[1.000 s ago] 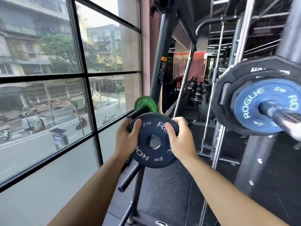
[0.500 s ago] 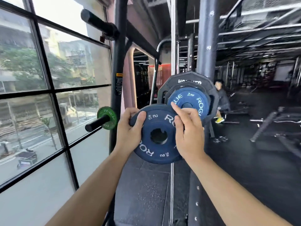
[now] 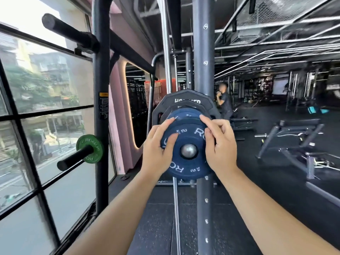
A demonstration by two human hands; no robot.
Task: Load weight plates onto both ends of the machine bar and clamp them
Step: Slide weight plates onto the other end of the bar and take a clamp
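A small blue 2 kg plate [image 3: 185, 162] sits on the tip of the machine bar [image 3: 189, 150], whose silver end shows through its hole. My left hand [image 3: 156, 148] grips its left rim with the thumb on the face. My right hand [image 3: 219, 146] holds its right rim with the fingers curled over the edge. Behind it on the bar are another blue plate [image 3: 184, 115] and a large black plate [image 3: 185, 101].
A green plate [image 3: 90, 144] hangs on a black storage peg at the left, beside the rack upright [image 3: 100, 107] and the window. A dark upright [image 3: 203, 52] stands right behind the plates. A person [image 3: 223, 100] and benches [image 3: 294, 137] are farther back on the right.
I turned from the storage peg toward the bar, carrying the blue plate in both hands. The plate's hole has now gone over the bar's end.
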